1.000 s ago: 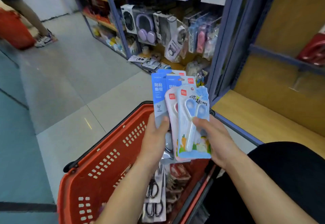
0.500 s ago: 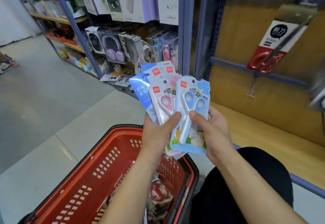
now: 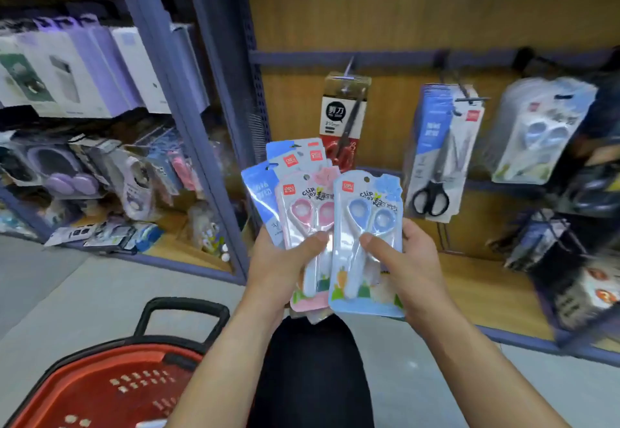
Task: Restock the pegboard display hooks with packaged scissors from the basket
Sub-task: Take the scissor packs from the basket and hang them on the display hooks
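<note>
both hands holding scissor packs before the wooden pegboard display [image 3: 419, 8]
left hand [image 3: 281, 261] pinches a fanned pink-and-blue pack stack [image 3: 302, 206] — right hand [image 3: 407, 259] pinches the blue plastic scissor pack [image 3: 367, 243].

The left hand [image 3: 281, 270] and right hand [image 3: 411, 268] have raised the scissor packs [image 3: 367, 192] clear of the basket [image 3: 100, 394], seemingly toward the hooks [image 3: 349, 65].

The blue pack [image 3: 367, 249] at centre is showing a glossy clear plastic blister over printed card, and the pink pack [image 3: 303, 226] at its nine o'clock is glinting the same way. At twelve o'clock the back panel [image 3: 419, 8] is looking like matt wood-grain board. The hook [image 3: 349, 66] there is probably bare metal wire, though blur is softening it. At ten o'clock the uprights [image 3: 214, 98] are reading as matt painted metal, perforated. At seven o'clock the basket [image 3: 84, 394] is showing smooth, faintly shiny red plastic, and the floor [image 3: 84, 293] is looking like smooth tile.
</note>
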Demonstrator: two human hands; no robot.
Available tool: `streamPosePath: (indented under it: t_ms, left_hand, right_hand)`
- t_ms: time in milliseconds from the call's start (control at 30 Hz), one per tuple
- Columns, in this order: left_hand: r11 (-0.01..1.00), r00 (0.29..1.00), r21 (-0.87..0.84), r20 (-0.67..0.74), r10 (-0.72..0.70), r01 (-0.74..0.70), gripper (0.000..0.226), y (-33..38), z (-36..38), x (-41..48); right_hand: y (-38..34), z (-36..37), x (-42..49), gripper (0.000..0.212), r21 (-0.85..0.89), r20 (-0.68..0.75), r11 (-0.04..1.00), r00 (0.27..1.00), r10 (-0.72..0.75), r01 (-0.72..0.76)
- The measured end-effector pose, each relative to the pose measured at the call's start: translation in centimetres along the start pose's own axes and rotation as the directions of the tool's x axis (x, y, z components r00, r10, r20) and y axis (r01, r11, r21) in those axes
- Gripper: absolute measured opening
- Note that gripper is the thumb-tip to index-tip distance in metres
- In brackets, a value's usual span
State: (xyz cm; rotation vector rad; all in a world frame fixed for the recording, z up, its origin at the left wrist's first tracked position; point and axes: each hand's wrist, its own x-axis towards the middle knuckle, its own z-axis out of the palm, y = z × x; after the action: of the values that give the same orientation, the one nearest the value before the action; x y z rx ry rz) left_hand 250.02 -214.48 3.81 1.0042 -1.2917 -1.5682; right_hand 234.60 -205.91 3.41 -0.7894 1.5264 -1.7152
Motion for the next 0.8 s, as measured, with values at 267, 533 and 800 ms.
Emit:
streamPosePath:
  t_ms: [267, 533, 800]
  left_hand:
    - [0.998, 0.986, 0.066, 0.164, -0.027, 0.016, 0.045, -1.5, 8.1, 0.5]
    - [0.994, 0.944, 0.105, 0.326, -0.058, 0.025, 0.047, -3.4, 16.4, 0.2]
    - [0.995, 0.916, 0.092, 0.402, 0.008, -0.049, 0.053, -3.0, 18.2, 3.8]
  right_hand:
    - [-0.3, -10.3, -0.5, 0.029, -0.016, -0.149, 1.0, 0.989, -0.003, 0.0]
    - [-1.1, -18.8, -1.1, 0.029, -0.105, -0.342, 0.992, 0.935, -0.098, 0.066]
    - [-4.9, -23.6, 6.0, 0.013, -0.226, -0.322, 0.958, 0.914, -0.246, 0.178]
